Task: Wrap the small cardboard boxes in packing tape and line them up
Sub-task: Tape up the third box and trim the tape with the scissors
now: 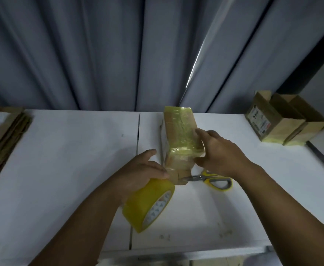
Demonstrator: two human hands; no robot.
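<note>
The small cardboard box (180, 135) in work lies lengthwise on the white table (71, 160), its far end pointing at the grey-blue curtain (99, 54). Glossy yellowish tape already covers its top and near end.

The right hand (220, 152) rests against the box's right side with its fingers apart and fairly straight. The forefinger lies on the top face and the thumb presses the near lower corner. This looks like a steadying hold, so the box does not slide or turn when the tape is pulled.

The left hand (144, 169) is just left of the box's near end, with its fingers curled round the yellow packing tape roll (147, 204); one finger lifts free toward the box. The roll sits close to the box's near end, and the tape seems to run straight from it onto the cardboard. That would keep the strip short and taut for another pass.

Scissors (215, 180) with yellow and grey handles lie just beside the box's near right corner, under the right wrist and in easy reach for the cut.

Well to the right of the box, three small boxes (280, 121) stand touching in a row, probably the finished line that this one will join. Well to its left sits a stack of flattened cartons (1, 139), likely the supply.
</note>
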